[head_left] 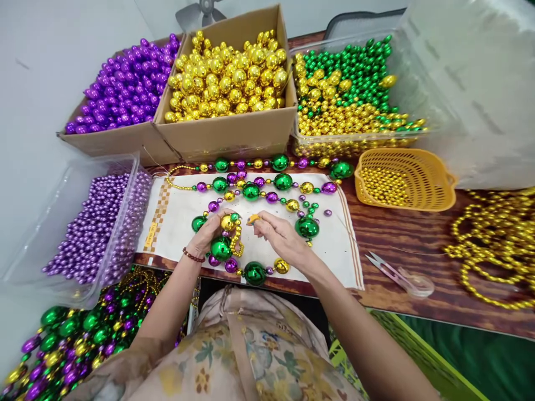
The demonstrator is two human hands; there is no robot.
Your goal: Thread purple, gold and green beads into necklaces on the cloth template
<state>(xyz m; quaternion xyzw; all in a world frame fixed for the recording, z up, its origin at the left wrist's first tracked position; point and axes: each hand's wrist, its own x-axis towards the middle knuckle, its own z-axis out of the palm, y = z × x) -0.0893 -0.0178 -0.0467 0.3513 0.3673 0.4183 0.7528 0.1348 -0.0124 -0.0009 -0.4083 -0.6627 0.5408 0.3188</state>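
Note:
My left hand [208, 233] is closed around a strand of green, gold and purple beads [234, 245], pinching a gold bead near its top. My right hand [279, 234] pinches a small yellow piece [253, 219] just right of that bead. Both hands hover over a white cloth [338, 245] on the wooden table. The bead strand loops across the cloth, with large green balls [307, 227] and purple and gold beads between them.
Cardboard boxes of purple beads [125, 83] and gold beads [228, 69] stand at the back, beside a clear tub of green and gold beads [351, 83]. A yellow basket [403, 178], scissors [393, 273], gold strands [497, 245], a tub of small purple beads [92, 228] and finished necklaces [75, 334] surround me.

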